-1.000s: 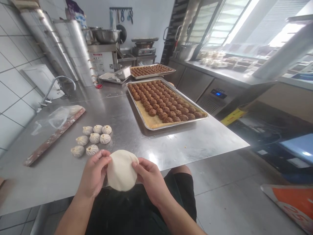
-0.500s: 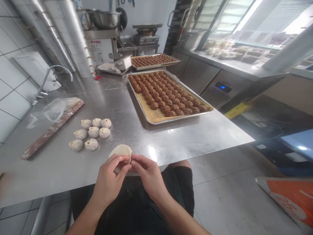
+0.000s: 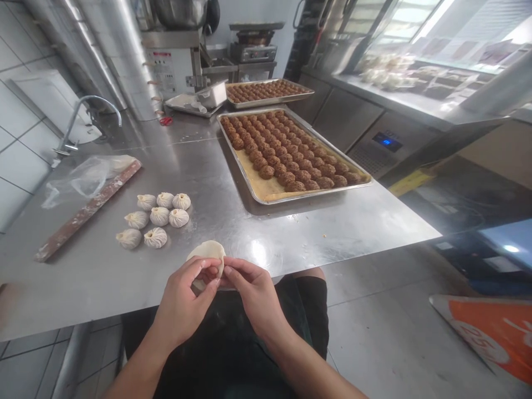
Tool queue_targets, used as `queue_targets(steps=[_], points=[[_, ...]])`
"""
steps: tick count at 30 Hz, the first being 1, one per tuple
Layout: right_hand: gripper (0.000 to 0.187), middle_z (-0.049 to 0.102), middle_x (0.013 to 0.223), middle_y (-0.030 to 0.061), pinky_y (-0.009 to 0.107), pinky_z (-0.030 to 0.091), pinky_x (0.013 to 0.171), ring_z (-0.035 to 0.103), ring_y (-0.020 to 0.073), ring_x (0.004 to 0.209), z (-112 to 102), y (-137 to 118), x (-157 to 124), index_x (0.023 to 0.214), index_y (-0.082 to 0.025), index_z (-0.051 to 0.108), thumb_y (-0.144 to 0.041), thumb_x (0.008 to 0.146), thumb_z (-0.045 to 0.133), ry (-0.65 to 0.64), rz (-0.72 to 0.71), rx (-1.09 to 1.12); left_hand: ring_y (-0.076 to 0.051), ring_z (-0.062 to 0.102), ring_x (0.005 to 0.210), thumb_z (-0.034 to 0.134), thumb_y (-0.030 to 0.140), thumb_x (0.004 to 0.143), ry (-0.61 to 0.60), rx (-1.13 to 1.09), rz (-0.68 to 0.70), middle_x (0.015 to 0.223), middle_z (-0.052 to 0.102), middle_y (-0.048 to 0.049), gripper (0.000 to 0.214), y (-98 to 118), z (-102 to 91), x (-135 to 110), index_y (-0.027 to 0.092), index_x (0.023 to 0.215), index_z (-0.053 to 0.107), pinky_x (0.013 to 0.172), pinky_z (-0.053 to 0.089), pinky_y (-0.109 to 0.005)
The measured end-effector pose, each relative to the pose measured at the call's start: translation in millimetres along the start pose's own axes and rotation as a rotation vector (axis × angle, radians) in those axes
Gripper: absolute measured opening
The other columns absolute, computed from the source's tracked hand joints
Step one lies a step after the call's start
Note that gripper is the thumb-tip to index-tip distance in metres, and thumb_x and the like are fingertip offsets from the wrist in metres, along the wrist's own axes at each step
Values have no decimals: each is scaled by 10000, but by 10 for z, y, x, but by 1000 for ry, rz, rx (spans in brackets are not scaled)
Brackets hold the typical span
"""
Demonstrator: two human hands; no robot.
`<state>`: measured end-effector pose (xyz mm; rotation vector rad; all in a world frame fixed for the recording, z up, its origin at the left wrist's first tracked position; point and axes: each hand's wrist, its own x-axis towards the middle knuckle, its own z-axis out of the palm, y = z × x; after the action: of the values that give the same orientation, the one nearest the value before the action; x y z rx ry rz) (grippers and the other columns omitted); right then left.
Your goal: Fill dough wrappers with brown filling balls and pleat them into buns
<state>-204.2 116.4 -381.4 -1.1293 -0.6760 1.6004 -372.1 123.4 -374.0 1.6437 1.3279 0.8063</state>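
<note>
A pale, round dough wrapper is held at the near edge of the steel table. My left hand curls around its left and near side, fingers closed on it. From the right, my right hand pinches the wrapper's rim between thumb and fingertips. The fingertips of both hands almost meet there, and whatever lies inside the wrapper is hidden. Several pleated buns stand in rows on the table to the left of my hands.
A large tray of brown filling balls lies beyond my hands, with a second tray behind it. On the left are a floury wooden bar, a plastic bag and a tap. The steel table's right edge borders the floor.
The view has shifted slightly, so the background sits a little differently. Both hands stay on the wrapper, with only small finger movement at its rim, which stands up slightly more.
</note>
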Motion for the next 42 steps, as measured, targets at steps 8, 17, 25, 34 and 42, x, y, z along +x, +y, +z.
queue_targets(steps=[8,17,25,34,42], points=[[265,815,994,52,438,590,961,766,248,920,2,77,16,1061,-237,798,-363,829,809,-4,-35,-9,-177,701,989,619,347,971,17,-57,-48,1093,731,3,185,-40,9,0,304,1129,705,872,602,-305],[268,788,957,53,450,595,927,737,242,904,-13,107,-8,1064,-227,787,-359,832,804,14,-58,-67,-194,735,967,647,403,960,-27,-180,-156,1074,755,-19,252,-46,-18,26,280,1172,705,873,609,-315],[237,746,946,38,442,599,905,708,230,891,-25,127,2,1055,-243,794,-342,840,792,16,-76,-89,-205,738,942,682,392,934,-56,-276,-213,1023,757,-31,294,-63,-10,60,248,1191,682,848,607,-315],[261,741,1032,56,435,603,897,708,238,946,-68,160,-35,1112,-259,772,-369,876,754,28,-147,-166,-145,689,767,729,432,901,30,-418,-258,943,719,-24,373,-89,-14,118,212,1192,646,713,575,-250],[287,774,1141,56,441,596,943,723,258,1061,44,41,-140,1151,-276,738,-371,882,761,-88,-130,-71,-136,685,731,776,417,860,106,-591,-241,950,713,-37,457,25,-21,201,191,1227,625,685,572,-255]])
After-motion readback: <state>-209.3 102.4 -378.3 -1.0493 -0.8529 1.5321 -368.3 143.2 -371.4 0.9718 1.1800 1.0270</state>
